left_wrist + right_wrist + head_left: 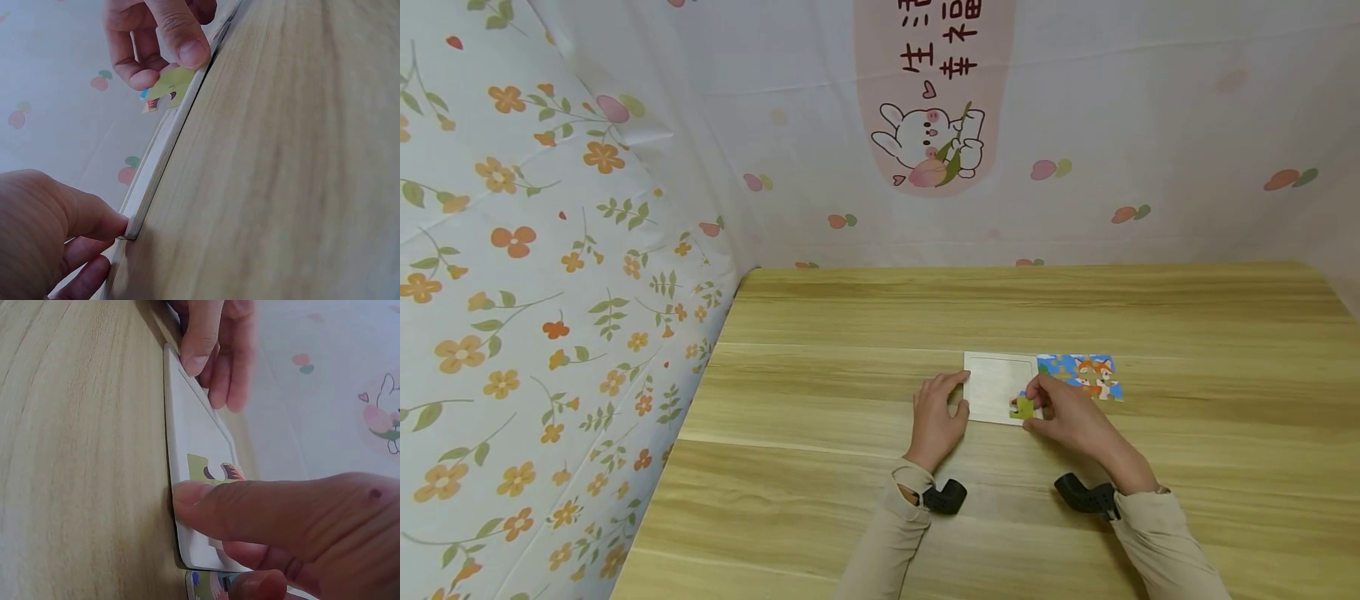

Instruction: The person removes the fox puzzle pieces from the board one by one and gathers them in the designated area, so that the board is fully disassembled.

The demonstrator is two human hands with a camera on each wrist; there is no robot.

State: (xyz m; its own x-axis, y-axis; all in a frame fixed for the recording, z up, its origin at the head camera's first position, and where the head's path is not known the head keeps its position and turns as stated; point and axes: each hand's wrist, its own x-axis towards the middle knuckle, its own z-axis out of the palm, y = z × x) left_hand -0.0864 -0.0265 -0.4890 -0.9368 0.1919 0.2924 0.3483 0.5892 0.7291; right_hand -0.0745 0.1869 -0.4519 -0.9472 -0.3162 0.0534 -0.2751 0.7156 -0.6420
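Observation:
A white puzzle tray [996, 377] with a raised rim lies on the table. One yellow-green puzzle piece [1025, 407] is at its near right corner, tilted in the left wrist view. My right hand [1071, 418] pinches this piece, its thumb [194, 495] on the near rim and its fingertips beyond. My left hand [937, 415] rests against the tray's left side, thumb and fingertips spread along that edge. Right beside the tray, partly behind the right hand, lies an assembled puzzle picture [1101, 375] of orange foxes on blue.
The wood-grain table [820, 400] extends around the tray on every side. A pale printed cloth [775, 125] hangs at the back, and a flowered cloth [535, 292] hangs along the left. Each wrist carries a black camera mount [947, 497].

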